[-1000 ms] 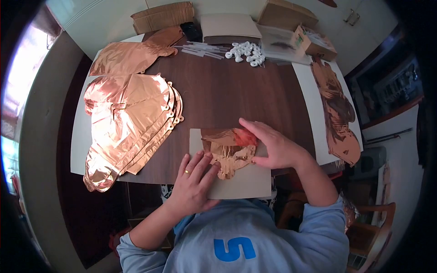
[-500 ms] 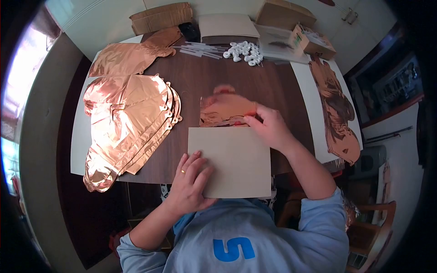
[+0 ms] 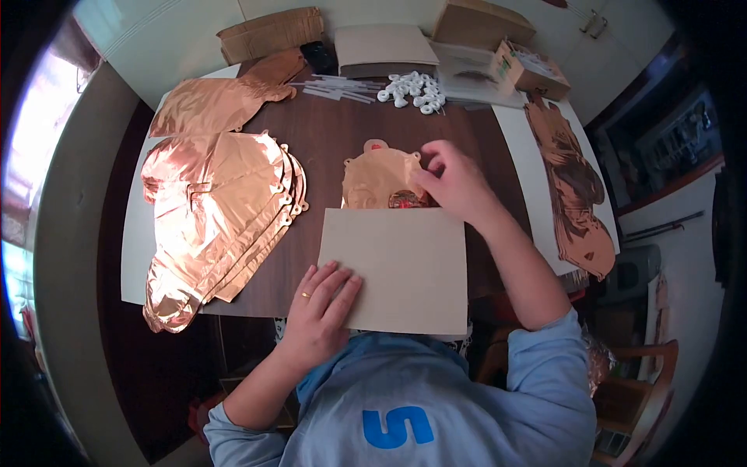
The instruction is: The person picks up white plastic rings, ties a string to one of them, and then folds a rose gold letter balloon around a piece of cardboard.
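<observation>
A beige cardboard sheet (image 3: 405,268) lies at the table's front edge, slightly overhanging it. My left hand (image 3: 323,300) rests on its left side with the fingers stretched out, a ring on one of them. Beyond the sheet's far edge a flat copper-coloured foil balloon (image 3: 377,175) sticks out, with a rounded tab on top and small loops at its sides. The cardboard hides its lower part. My right hand (image 3: 455,183) is at the balloon's right edge, thumb and curled fingers closed about it; the fingertips are partly hidden.
A stack of shiny foil balloons (image 3: 218,210) covers the left side, with more foil (image 3: 202,105) behind. White ribbon rolls (image 3: 412,92) and clear straws (image 3: 342,87) lie at the back. Folded foil pieces (image 3: 572,187) lie right, below a small box (image 3: 533,70).
The foil, blurred and folded before, now lies flatter with its rounded top showing. My right hand has moved up along its right edge. My left hand stays on the cardboard.
</observation>
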